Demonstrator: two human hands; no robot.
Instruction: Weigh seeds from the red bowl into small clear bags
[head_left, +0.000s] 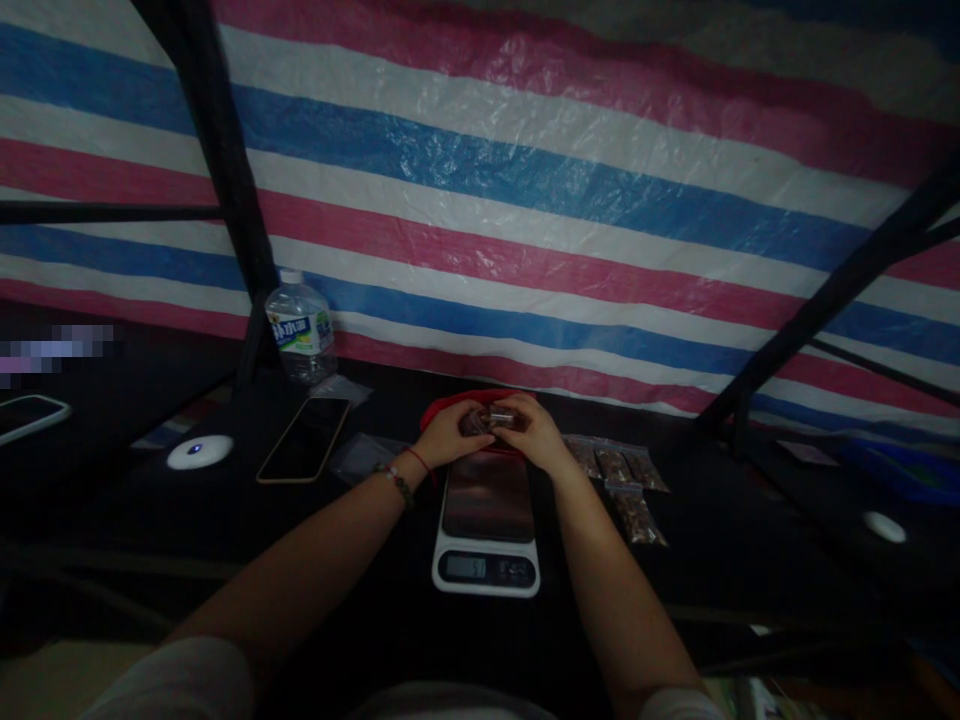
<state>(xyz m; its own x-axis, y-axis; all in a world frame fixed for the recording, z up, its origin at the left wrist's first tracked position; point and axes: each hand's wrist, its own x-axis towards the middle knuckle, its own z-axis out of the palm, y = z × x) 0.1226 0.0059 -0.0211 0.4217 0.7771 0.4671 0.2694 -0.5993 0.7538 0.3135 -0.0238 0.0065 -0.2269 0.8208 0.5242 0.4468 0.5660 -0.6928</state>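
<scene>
As the left hand (448, 432) and right hand (538, 430) curl fingers partly closed around a brown-filled clear bag (475, 423) at the red container (439, 402) beyond the scale (487, 500), filling seems in hand, the next move calling for steady pinching.

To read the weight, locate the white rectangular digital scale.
Head view, lower centre: the scale sits on the black table between the bare forearms.

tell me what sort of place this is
Probably a makeshift work stall or tent: striped plastic sheeting serves as a wall behind a black table, where a digital scale and small filled bags lie.
</scene>
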